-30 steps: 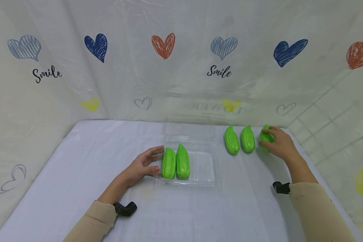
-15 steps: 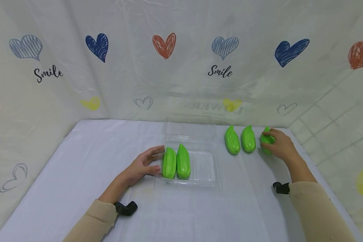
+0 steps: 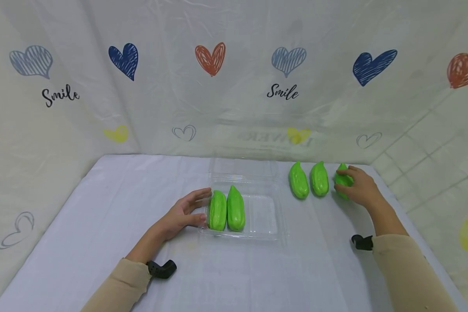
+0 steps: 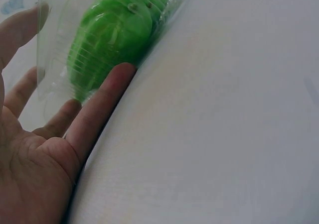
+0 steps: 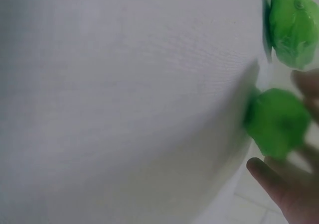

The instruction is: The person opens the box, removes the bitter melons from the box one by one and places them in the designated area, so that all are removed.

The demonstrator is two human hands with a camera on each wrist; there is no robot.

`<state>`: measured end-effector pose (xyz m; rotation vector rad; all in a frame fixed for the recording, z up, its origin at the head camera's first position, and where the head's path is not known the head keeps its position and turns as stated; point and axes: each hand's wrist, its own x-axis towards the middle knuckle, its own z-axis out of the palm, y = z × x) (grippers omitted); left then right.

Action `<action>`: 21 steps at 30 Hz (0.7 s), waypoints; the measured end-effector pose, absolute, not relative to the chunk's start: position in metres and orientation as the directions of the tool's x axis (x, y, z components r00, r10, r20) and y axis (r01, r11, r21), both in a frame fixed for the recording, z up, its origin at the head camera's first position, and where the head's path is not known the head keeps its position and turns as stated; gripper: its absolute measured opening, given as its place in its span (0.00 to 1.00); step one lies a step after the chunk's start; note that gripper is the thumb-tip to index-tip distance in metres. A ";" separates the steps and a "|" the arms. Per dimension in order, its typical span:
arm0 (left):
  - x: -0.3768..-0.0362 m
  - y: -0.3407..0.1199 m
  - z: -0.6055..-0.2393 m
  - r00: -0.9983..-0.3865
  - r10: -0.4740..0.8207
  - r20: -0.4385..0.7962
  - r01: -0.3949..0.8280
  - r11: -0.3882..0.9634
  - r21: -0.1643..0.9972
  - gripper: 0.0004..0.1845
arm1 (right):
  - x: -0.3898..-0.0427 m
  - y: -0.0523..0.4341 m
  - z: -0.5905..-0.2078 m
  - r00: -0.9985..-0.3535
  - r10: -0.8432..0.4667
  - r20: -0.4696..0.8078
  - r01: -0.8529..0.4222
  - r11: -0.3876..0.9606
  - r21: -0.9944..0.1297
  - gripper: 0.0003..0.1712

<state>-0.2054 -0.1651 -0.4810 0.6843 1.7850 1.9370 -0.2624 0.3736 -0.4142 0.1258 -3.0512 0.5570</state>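
Your left hand (image 3: 181, 215) lies flat on the white tablecloth (image 3: 140, 208), fingers straight and relaxed, their tips touching the near left wall of the clear plastic tray (image 3: 263, 216). Just past those fingertips, inside the tray, two green gourds (image 3: 227, 211) lie side by side; the tray's open lid (image 3: 243, 168) stands behind them. Your right hand (image 3: 356, 187) is curled round the green gourd at the far right (image 3: 342, 180), thumb and fingers wrapped over it as it sits on the cloth. Just to the left of that hand, two more green gourds (image 3: 309, 180) lie beside each other. Behind everything hangs the heart-printed curtain (image 3: 234, 73).
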 end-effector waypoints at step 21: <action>-0.201 -0.164 -0.477 -0.796 0.599 0.087 0.027 -0.109 0.994 0.39 | -0.251 0.366 -0.395 -0.991 -0.095 0.097 -0.121 0.941 -0.316 0.34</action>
